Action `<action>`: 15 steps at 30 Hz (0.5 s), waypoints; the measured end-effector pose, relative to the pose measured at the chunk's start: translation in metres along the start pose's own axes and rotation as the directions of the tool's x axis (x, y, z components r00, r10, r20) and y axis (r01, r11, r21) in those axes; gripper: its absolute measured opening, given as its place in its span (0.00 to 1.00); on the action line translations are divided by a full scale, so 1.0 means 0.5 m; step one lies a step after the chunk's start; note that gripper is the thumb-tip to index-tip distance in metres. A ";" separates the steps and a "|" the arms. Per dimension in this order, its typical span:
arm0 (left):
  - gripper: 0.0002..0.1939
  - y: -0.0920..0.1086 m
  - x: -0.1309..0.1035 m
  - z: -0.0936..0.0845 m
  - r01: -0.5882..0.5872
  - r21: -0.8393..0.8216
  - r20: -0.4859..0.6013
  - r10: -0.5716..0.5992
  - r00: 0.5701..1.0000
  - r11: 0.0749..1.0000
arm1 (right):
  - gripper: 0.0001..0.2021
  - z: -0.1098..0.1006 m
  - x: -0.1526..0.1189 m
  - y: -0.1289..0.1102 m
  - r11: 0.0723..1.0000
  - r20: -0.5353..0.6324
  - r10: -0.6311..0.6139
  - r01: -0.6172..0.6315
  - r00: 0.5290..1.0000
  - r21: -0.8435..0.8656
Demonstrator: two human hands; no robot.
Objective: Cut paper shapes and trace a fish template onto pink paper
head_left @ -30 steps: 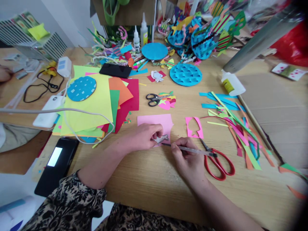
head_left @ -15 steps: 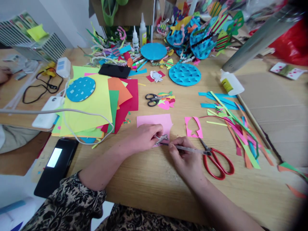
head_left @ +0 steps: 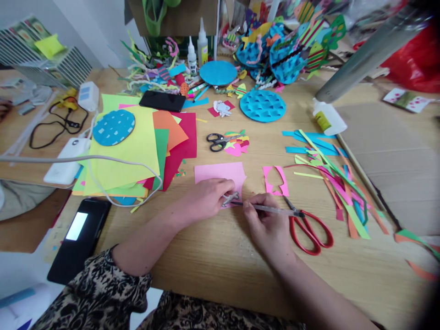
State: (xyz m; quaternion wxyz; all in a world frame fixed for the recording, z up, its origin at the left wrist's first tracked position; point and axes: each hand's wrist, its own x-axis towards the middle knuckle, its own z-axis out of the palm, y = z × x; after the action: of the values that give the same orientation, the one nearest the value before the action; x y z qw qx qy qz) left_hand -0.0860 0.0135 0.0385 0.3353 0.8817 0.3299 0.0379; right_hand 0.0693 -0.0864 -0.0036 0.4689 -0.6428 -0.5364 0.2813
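My left hand is closed, with its fingertips pressing a small whitish paper cut-out down on a light pink sheet of paper. The cut-out is partly hidden under the fingers. In my right hand is a slim pen with a clear barrel; its dark tip touches or nearly touches the edge of the cut-out. Just beyond the right hand lie red-handled scissors. Above them is a bright pink paper piece with a shape cut out of it.
Black-handled scissors lie by small coloured cut-outs. Coloured sheets are stacked left, under a white cable. Paper strips and a glue bottle are on the right. A phone rests at the table's near left.
The pen tip has shifted slightly up along the cut-out's edge, and my right hand has moved a little with it. My left hand stays on the cut-out.
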 end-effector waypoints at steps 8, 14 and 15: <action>0.18 -0.009 0.001 0.010 -0.061 -0.004 0.018 0.061 0.998 0.998 | 0.06 0.000 0.004 0.004 0.999 -0.042 -0.007 0.005 0.999 -0.044; 0.18 -0.006 0.000 0.006 -0.053 0.007 0.039 0.052 0.998 0.999 | 0.05 -0.002 0.006 0.005 1.000 -0.041 -0.017 0.016 0.999 -0.025; 0.18 -0.006 0.000 0.006 -0.054 0.005 0.040 0.054 0.998 0.999 | 0.05 -0.002 0.006 0.005 1.000 -0.044 -0.017 0.015 0.999 -0.024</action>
State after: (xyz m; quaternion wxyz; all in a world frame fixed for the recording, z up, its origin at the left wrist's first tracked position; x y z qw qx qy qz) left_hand -0.0870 0.0134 0.0344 0.3379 0.8919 0.2993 0.0286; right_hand 0.0719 -0.0838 -0.0050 0.4752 -0.6500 -0.5344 0.2571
